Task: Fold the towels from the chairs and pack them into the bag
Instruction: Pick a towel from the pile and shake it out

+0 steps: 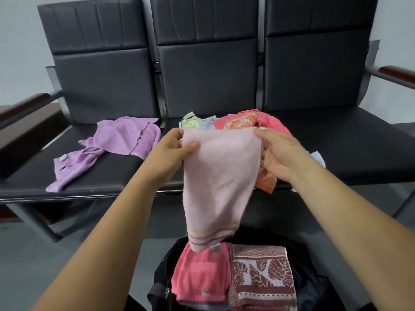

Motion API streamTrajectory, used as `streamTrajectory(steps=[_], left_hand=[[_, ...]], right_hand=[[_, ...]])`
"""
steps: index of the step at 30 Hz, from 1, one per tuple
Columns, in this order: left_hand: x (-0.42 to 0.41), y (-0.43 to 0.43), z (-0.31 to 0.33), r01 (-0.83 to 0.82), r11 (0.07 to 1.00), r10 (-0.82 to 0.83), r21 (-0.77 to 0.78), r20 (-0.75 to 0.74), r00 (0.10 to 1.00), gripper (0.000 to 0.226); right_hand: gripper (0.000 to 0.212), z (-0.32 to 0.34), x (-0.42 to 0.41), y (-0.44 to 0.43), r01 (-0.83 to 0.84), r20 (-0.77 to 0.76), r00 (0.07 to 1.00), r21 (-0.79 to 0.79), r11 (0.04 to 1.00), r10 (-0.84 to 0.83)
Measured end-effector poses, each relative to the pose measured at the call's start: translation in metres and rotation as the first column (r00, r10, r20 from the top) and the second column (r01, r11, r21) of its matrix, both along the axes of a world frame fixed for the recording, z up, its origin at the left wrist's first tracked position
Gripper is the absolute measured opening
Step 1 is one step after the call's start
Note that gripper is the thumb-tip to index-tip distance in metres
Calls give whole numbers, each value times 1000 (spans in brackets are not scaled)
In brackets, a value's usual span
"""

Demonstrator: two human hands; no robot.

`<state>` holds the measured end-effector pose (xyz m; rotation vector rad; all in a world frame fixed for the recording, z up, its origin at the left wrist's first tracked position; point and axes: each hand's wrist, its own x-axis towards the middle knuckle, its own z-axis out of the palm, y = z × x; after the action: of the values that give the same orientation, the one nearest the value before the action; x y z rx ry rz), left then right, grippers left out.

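A pale pink towel (217, 176) hangs in the air in front of the middle seat. My left hand (173, 151) pinches its top left corner and my right hand (278, 153) grips its top right corner. Its striped lower end dangles over the open black bag (161, 288) on the floor. Inside the bag lie a folded coral-pink towel (199, 277) and a folded brown leaf-patterned towel (262, 281). Behind the held towel, a heap of towels (238, 120) in red, orange, light green and blue sits on the middle seat. A crumpled purple towel (107, 147) lies on the left seat.
A row of three black chairs (206, 70) with wooden armrests at both ends stands against a pale wall. The seat's metal front edge (78, 196) runs just above the bag. Grey floor lies around the bag.
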<state>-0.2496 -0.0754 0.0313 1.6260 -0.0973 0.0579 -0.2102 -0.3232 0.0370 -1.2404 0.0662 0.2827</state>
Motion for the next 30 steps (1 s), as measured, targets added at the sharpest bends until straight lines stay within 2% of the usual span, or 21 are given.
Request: streamTrajectory(steps=[1, 3, 5, 6, 8, 10, 14, 16, 19, 22, 24, 27, 30], left_hand=[[0, 0, -1, -14, 998, 14, 54, 1, 1000, 19], [-1, -2, 0, -29, 998, 28, 63, 14, 1000, 15], [-1, -7, 4, -44, 999, 45, -22, 22, 999, 16], [-1, -8, 6, -57, 995, 59, -78, 24, 998, 16], [0, -9, 8, -102, 981, 107, -167, 24, 994, 16], [0, -7, 10, -149, 972, 156, -182, 23, 988, 15], [2, -2, 7, -236, 972, 236, -14, 106, 966, 14], [2, -2, 8, -271, 960, 258, 74, 150, 954, 22], [2, -2, 11, -273, 961, 265, 55, 119, 957, 30], [1, -3, 12, -205, 976, 210, -75, 70, 975, 19], [-1, -2, 13, -126, 982, 138, -141, 78, 987, 22], [-1, 3, 12, -133, 990, 137, -45, 117, 984, 24], [-3, -1, 11, -229, 968, 210, 105, 168, 963, 19]], right_hand=[[29, 0, 0, 1, 9, -10, 1000, 33, 999, -8], [28, 3, -2, 2, 1, -37, 999, 164, 987, 6], [30, 8, -4, 4, -40, -41, 998, 301, 953, 55], [31, 10, -5, 5, -68, -29, 996, 319, 945, 81], [35, 10, -5, 6, -123, 3, 992, 202, 972, 125], [32, 9, -4, 5, -112, 24, 993, 40, 993, 111], [21, 8, -3, 1, -8, 184, 982, -187, 982, 43], [19, 8, -2, 3, 47, 256, 966, -241, 969, 17], [21, 7, 0, 5, 70, 246, 969, -181, 981, -24], [24, 11, -1, 7, 16, 117, 993, 82, 997, -26], [25, 13, 0, 5, -43, 64, 997, 205, 978, 31], [30, 14, 2, 0, -52, 65, 997, 129, 990, 43], [16, 14, 0, -6, 78, 138, 988, -55, 995, -70]])
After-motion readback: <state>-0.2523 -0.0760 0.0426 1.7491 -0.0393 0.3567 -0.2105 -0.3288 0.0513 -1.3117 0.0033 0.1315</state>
